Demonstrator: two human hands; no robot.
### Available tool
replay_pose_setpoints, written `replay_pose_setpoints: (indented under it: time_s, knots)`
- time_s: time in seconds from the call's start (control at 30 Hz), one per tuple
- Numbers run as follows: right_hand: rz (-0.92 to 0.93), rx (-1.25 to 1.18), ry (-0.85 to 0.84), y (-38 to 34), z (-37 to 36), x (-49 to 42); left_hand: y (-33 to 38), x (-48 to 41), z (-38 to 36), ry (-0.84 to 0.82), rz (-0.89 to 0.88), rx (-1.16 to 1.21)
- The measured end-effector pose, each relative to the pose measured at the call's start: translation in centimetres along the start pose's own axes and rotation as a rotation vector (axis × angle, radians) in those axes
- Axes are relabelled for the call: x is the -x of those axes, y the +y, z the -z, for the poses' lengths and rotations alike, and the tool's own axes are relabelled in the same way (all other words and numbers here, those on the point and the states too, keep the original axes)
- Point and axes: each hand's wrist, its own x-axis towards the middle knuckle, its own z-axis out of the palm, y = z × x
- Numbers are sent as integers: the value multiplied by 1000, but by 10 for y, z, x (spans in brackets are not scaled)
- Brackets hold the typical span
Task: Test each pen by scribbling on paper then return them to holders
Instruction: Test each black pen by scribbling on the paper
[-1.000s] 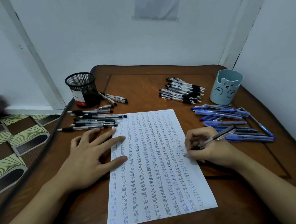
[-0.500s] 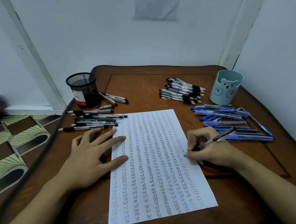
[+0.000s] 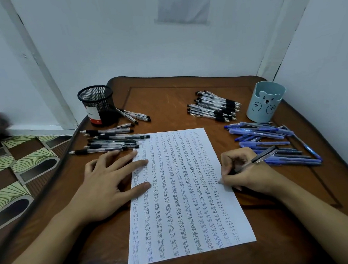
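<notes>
While the white paper sheet (image 3: 183, 193) is pressed to the brown wooden desk (image 3: 167, 103) by the flat left hand (image 3: 111, 183), a clear dark-gripped pen (image 3: 255, 160) is pinched in the right hand (image 3: 248, 174), tip on the margin, so scribbling is judged current and return to the black mesh holder (image 3: 98, 104) or pale-blue bear cup (image 3: 266, 100) is called for next.

Glossy scratched wood for the table (image 3: 167, 103). Matt white paper sheet (image 3: 184, 203). Left of the sheet, black metal mesh holder (image 3: 98, 102); right, smooth pale-blue plastic holder (image 3: 266, 102).
</notes>
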Motion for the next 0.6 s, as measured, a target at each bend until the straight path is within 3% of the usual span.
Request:
replay_pose_setpoints:
  time_s: [0.6]
  knots:
    - [4,0,-24,3,1,-3,-2,0,-2,19,-10,25]
